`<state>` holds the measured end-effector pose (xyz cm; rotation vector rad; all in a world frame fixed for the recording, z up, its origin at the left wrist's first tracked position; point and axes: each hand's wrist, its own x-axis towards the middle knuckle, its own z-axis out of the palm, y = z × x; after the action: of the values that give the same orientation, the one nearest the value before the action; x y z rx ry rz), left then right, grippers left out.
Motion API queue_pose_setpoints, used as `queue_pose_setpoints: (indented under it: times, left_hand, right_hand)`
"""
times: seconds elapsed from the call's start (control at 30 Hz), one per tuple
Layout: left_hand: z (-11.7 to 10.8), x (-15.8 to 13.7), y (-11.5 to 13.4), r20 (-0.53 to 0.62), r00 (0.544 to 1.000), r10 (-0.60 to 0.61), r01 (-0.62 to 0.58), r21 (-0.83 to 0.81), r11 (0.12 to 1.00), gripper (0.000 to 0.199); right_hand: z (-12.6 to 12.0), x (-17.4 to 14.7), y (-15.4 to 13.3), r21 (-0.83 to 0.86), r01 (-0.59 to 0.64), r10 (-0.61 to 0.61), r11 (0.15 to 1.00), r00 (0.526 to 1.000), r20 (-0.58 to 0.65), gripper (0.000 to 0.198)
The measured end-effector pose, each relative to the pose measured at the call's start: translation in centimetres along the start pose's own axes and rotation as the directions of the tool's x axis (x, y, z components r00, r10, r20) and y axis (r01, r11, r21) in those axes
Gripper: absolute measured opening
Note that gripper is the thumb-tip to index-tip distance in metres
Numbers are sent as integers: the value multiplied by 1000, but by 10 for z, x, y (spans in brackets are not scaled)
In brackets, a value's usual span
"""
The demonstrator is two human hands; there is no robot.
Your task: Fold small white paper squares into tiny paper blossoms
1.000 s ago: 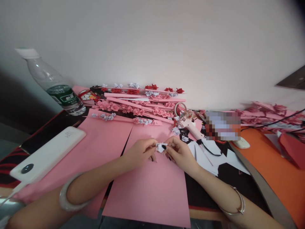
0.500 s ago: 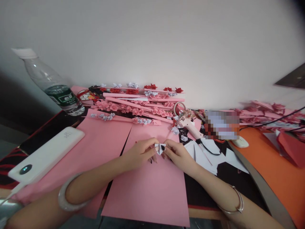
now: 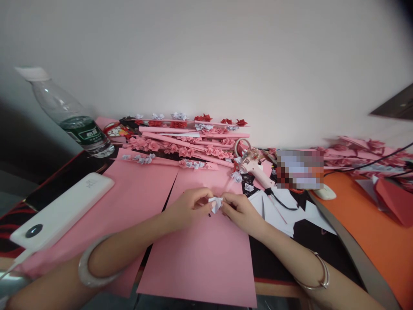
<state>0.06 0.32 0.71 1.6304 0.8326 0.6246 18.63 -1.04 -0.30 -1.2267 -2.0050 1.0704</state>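
Observation:
A small folded white paper piece (image 3: 215, 205) is pinched between my two hands, above a large pink paper sheet (image 3: 200, 262). My left hand (image 3: 190, 208) grips its left side, thumb in front and the other fingers partly hidden behind. On the right edge of the piece, my right hand (image 3: 241, 211) closes its thumb and curled fingers. Beyond the hands lie pink paper stems (image 3: 187, 148) with pink, white and red folded flowers. Close to my right hand, cut white paper (image 3: 280, 209) lies under the cable of a pink glue gun (image 3: 256, 170).
To the left are a tilted-looking water bottle (image 3: 80, 125) and a white power bank (image 3: 64, 211) on another pink sheet (image 3: 129, 198). A roll of tape (image 3: 241, 147) sits by the glue gun. On the right are a white mouse (image 3: 325, 192), orange paper (image 3: 364, 219) and red paper (image 3: 393, 200).
The folded white paper has been turned and tilted between my fingers. My right thumb has shifted toward its right edge, and the fingers beneath have curled in.

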Motion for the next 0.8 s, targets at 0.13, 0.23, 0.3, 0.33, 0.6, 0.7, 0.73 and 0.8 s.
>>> queue_pose_setpoints:
  times: [0.13, 0.23, 0.3, 0.33, 0.6, 0.7, 0.73, 0.8]
  left_hand:
    - [-1, 1, 0, -89, 995, 45, -36, 100, 994, 16]
    - [-1, 2, 0, -148, 986, 72, -48, 160, 986, 13]
    - [0, 1, -1, -168, 983, 79, -50, 171, 984, 13]
    - [1, 1, -1, -175, 981, 82, -53, 165, 985, 12]
    - [1, 2, -9, -99, 994, -43, 24, -188, 982, 25]
    - [0, 3, -12, -45, 997, -62, 48, -258, 965, 28]
    - [0, 4, -13, -33, 998, -62, 51, -266, 963, 29]
    - [0, 4, -12, -14, 998, -63, 57, -269, 962, 30]
  right_hand:
    - [-1, -1, -2, 52, -22, 21, 998, 1000, 11, 30]
    - [-2, -1, -3, 120, 5, -9, 993, 1000, 27, 38]
    - [-3, -2, -4, 114, 25, -29, 993, 999, 32, 38]
    - [-3, -2, -4, 91, 31, -34, 995, 999, 29, 37]
    - [-1, -3, 1, 61, 20, -21, 998, 1000, 19, 31]
    - [-1, -4, 1, 57, 30, -32, 998, 999, 28, 30]
    - [-2, -4, 1, 45, 35, -36, 998, 999, 34, 29]
    - [-2, -4, 0, 21, 49, -49, 999, 998, 44, 27]
